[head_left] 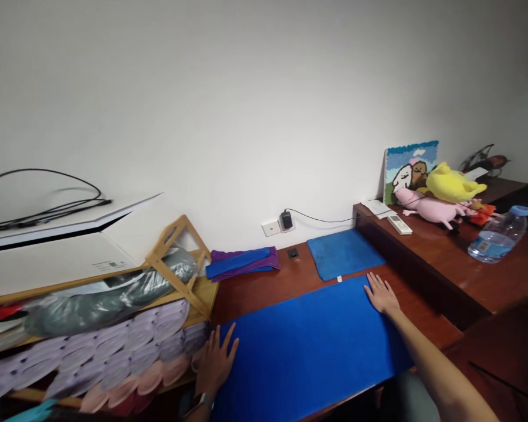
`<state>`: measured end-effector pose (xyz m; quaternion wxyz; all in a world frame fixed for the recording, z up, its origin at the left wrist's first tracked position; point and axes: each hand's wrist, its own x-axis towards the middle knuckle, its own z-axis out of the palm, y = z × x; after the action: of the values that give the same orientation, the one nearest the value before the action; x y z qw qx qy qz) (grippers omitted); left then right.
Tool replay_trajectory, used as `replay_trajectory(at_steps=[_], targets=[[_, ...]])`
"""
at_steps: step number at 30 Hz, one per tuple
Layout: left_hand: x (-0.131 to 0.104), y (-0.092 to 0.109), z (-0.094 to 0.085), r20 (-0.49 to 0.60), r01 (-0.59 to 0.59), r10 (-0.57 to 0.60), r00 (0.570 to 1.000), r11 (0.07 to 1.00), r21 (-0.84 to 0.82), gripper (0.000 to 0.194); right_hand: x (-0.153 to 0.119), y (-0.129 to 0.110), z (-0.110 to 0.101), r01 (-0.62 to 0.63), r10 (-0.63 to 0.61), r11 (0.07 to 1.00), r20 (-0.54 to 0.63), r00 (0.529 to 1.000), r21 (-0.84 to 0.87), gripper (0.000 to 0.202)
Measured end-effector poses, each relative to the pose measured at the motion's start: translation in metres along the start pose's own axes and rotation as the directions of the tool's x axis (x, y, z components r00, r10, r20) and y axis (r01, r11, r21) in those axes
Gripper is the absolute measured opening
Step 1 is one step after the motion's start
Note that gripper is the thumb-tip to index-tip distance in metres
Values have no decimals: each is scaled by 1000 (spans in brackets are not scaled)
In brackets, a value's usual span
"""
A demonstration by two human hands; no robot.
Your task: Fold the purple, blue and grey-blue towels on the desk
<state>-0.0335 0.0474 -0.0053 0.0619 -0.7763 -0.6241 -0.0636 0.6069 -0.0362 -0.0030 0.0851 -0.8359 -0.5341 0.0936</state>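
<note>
A large blue cloth [299, 346] lies spread flat over the near part of the brown desk, reaching its front edge. On the cloth's left edge rests my left hand [216, 358], its fingers spread. My right hand [382, 294] lies flat at the far right corner of the cloth, fingers stretched out and nothing held. Just beyond that corner is a smaller blue cloth [345, 253], also flat, with a white tag near the edge between the two. Folded purple and blue cloths [244, 262] lie at the back left by the wall.
A wooden rack [189, 293] with lilac and pink holders stands left. On the raised brown surface to the right are a water bottle [498, 235], plush toys [435, 210], a remote [399, 224] and a picture [410, 171]. A black plug [286, 220] sits in the wall socket.
</note>
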Motion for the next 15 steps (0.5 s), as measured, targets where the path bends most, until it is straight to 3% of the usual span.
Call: replay_trajectory(at_steps=[5, 9, 11, 12, 13, 15], targets=[[3, 1, -10, 89, 19, -23, 996, 999, 44, 63, 0, -5, -1, 5, -3, 992, -17, 1000, 128, 70], [16, 13, -37, 142, -23, 12, 990, 997, 77, 57, 19, 6, -21, -85, 84, 933, 16, 996, 350, 58], [25, 42, -55, 61, -23, 19, 998, 997, 70, 55, 31, 15, -30, -139, 143, 906, 21, 990, 399, 53], [27, 66, -64, 4, -37, 37, 999, 998, 48, 53, 36, 18, -33, -164, 175, 897, 13, 985, 410, 51], [28, 96, -72, -60, -70, 71, 996, 997, 13, 50, 40, 20, -34, -191, 209, 886, 5, 978, 422, 50], [22, 174, -85, -89, -246, 236, 968, 962, -117, 42, 45, 20, -33, -241, 274, 865, -12, 962, 440, 46]])
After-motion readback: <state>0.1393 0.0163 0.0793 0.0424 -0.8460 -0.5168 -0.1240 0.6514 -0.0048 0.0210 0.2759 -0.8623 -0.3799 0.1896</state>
